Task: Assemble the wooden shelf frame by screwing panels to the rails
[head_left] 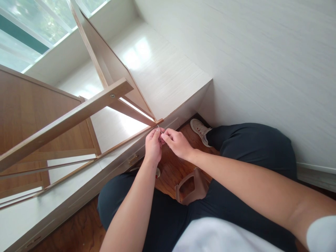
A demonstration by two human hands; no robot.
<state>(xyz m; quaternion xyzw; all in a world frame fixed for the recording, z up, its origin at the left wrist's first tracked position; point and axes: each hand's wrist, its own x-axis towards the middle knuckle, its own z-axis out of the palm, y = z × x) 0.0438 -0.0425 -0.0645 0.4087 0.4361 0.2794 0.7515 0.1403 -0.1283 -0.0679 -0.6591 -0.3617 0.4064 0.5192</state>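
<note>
Both hands meet at the lower front corner of a wooden frame [159,121]. My right hand [177,142] is closed in a pinch on a thin metal rod [162,132], which looks like a hex key, though most of it is hidden by fingers. Close against it, my left hand [153,145] has its fingers curled at the rod's upper end. Whether the left fingers grip the rod or only steady it, I cannot tell. From that corner the frame's panel [112,56] rises up and to the left. A wooden rail [78,113] with a round metal fitting [112,95] crosses in front.
The frame rests on a pale ledge [168,77] with drawers below, beside a pale wall [262,70]. Another wooden panel [39,115] stands at left. A brown stool [195,187] is under me on the wooden floor [170,168]. A window [52,21] lies beyond.
</note>
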